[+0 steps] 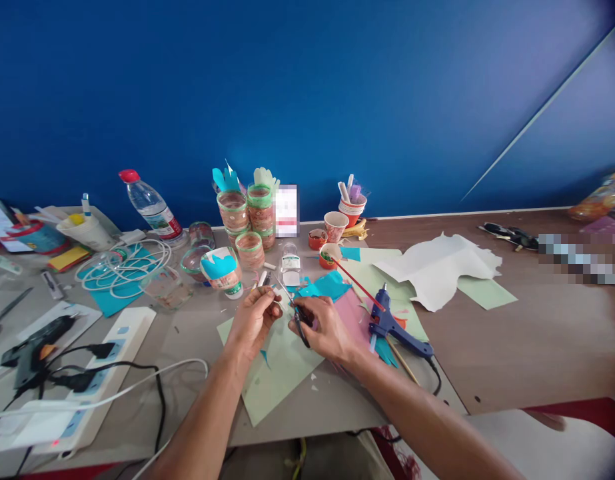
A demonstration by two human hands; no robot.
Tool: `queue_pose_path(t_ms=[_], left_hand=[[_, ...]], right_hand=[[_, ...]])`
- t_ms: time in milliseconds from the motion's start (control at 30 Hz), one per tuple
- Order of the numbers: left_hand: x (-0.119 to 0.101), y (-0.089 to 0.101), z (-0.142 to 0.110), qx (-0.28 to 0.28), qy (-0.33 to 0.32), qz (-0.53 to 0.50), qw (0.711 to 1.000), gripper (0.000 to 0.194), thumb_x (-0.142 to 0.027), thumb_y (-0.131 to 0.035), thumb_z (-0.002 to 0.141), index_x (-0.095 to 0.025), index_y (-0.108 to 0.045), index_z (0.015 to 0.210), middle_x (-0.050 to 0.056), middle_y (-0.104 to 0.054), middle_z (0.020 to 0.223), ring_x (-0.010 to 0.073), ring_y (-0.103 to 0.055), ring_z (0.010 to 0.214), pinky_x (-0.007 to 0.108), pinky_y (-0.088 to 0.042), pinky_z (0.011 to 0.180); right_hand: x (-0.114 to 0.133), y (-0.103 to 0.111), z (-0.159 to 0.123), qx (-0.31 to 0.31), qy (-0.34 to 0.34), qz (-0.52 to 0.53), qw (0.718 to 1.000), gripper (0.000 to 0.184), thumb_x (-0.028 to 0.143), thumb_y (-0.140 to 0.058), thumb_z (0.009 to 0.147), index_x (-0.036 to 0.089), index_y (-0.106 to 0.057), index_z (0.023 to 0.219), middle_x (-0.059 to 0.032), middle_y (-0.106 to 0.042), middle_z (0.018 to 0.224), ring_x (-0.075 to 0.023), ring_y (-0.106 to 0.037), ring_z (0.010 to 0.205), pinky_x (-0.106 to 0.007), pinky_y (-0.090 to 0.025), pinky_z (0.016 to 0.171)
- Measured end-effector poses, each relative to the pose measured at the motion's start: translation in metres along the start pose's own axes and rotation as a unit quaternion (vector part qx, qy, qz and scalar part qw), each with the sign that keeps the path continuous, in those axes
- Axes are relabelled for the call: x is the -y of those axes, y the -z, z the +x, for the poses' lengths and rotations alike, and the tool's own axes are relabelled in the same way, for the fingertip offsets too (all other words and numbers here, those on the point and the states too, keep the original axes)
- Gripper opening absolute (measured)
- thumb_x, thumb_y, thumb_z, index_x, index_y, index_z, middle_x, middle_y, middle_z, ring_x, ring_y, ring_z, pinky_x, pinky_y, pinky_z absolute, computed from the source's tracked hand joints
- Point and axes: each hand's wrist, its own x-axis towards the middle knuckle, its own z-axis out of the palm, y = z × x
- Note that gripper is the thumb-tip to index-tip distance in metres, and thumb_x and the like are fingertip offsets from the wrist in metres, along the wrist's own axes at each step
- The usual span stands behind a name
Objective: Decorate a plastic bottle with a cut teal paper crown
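Note:
My right hand is closed around the black handles of a pair of scissors, whose blades point up and left toward my other hand. The fingers of my left hand pinch a small whitish piece, probably paper, beside the blades. Under both hands lies a sheet of pale green paper. Crumpled blue paper and pink paper are just beyond my right hand. A small clear bottle stands behind the scissors' tips.
A blue glue gun lies to the right, near torn white paper. Decorated cups stand at the back. At left are a power strip with cords, a black glue gun and a water bottle.

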Motion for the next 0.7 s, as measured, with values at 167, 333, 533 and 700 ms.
queue_pose_path(t_ms=[167, 333, 533, 700], left_hand=[[0.0026, 0.0011, 0.001, 0.0, -0.041, 0.043, 0.998, 0.023, -0.025, -0.077, 0.061, -0.015, -0.058, 0.068, -0.004, -0.055, 0.06, 0.0046, -0.048, 0.049, 0.019, -0.037, 0.051], [0.0019, -0.0012, 0.0005, 0.003, -0.06, 0.064, 0.996, 0.021, -0.024, -0.075, 0.062, -0.015, -0.057, 0.066, -0.005, -0.053, 0.058, 0.0041, -0.046, 0.048, 0.019, -0.035, 0.049], [0.0018, -0.0039, -0.001, 0.005, -0.064, 0.086, 0.994, 0.018, -0.023, -0.073, 0.061, -0.015, -0.057, 0.063, -0.006, -0.052, 0.056, 0.0045, -0.045, 0.047, 0.019, -0.033, 0.048], [0.0016, -0.0055, -0.0021, 0.002, -0.058, 0.097, 0.994, 0.016, -0.022, -0.071, 0.059, -0.015, -0.057, 0.062, -0.005, -0.052, 0.055, 0.0047, -0.044, 0.047, 0.019, -0.032, 0.048]], right_hand=[[0.0043, 0.0, -0.0017, 0.017, 0.029, -0.045, 0.998, 0.026, 0.022, -0.063, 0.07, 0.018, -0.067, 0.096, 0.0, -0.066, 0.069, -0.017, -0.059, 0.066, -0.034, -0.037, 0.078], [0.0043, -0.0014, -0.003, 0.018, 0.03, -0.064, 0.997, 0.026, 0.024, -0.066, 0.069, 0.019, -0.066, 0.094, -0.0006, -0.067, 0.07, -0.018, -0.06, 0.069, -0.034, -0.036, 0.078], [0.003, -0.0032, -0.0034, 0.015, 0.034, -0.073, 0.997, 0.022, 0.023, -0.065, 0.07, 0.019, -0.066, 0.091, -0.0004, -0.066, 0.07, -0.0177, -0.059, 0.068, -0.033, -0.036, 0.078], [0.0041, -0.0035, -0.0024, 0.016, 0.034, -0.072, 0.997, 0.017, 0.024, -0.067, 0.072, 0.018, -0.066, 0.088, 0.0, -0.065, 0.068, -0.0177, -0.059, 0.067, -0.033, -0.036, 0.077]])
